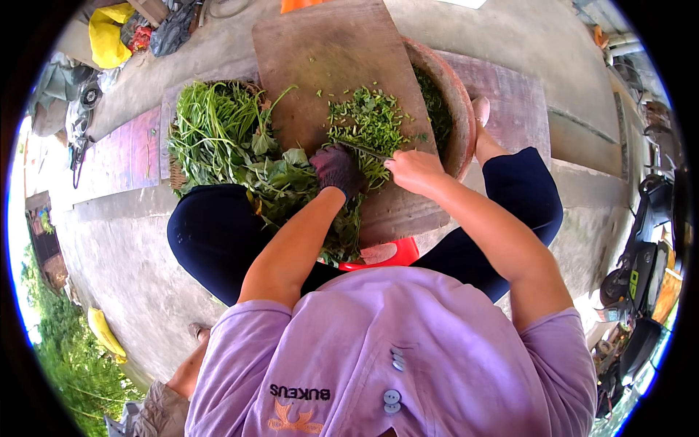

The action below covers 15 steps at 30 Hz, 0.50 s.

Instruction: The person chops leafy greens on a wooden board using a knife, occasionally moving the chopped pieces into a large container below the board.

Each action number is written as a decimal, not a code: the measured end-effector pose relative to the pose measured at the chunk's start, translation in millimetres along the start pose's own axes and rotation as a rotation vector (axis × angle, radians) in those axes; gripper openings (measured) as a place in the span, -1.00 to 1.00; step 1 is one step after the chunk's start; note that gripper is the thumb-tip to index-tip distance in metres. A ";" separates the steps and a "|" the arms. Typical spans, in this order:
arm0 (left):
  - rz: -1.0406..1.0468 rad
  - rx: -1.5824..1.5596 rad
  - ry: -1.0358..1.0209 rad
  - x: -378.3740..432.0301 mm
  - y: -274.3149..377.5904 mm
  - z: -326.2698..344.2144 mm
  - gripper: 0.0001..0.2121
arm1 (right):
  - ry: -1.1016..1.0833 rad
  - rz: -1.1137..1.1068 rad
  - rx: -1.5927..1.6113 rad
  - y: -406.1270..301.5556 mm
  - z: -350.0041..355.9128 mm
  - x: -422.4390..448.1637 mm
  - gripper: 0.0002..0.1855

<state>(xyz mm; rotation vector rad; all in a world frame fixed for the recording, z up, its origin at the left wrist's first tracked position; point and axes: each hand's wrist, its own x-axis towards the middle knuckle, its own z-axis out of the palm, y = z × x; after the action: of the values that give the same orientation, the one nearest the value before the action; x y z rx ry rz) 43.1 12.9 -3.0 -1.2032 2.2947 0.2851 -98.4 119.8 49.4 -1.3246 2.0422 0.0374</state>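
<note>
My left hand [337, 168], in a dark knitted glove, presses down on a bunch of leafy green stems [295, 180] at the board's near side. In my bare right hand [415, 170] is a knife [363, 148], its blade pointing left beside the gloved fingers. Chopped green stems [368, 117] lie heaped just beyond the blade on a wooden board [327, 49]. The knife handle is mostly hidden by my right fingers. Uncut leafy greens [215, 123] are piled to the left, over a woven basket [177, 173].
A round reddish basin [464, 109] holding dark chopped greens [434, 104] stands partly under the board's right side. Near my lap is a red plastic stool edge [405, 251]. Yellow bags [109, 35] lie far left; a dark scooter [639, 273] stands at right.
</note>
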 end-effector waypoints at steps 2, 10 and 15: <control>0.005 -0.007 -0.016 0.2 6.2 -3.3 -0.01 | 0.027 0.030 0.016 7.7 18.4 17.5 -0.58; -0.092 -0.025 0.131 -6.6 3.5 6.0 0.21 | 0.105 0.138 0.174 5.9 2.9 -25.3 -0.59; -0.081 -0.069 0.016 -6.0 5.1 0.1 0.11 | 0.075 0.139 0.162 8.6 -3.8 -90.0 -0.61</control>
<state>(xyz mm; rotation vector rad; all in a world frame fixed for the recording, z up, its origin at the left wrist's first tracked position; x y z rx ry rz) 41.8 20.1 -0.1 -1.3340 2.2590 0.3282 -85.8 193.9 99.8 -1.0996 2.1489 -0.1147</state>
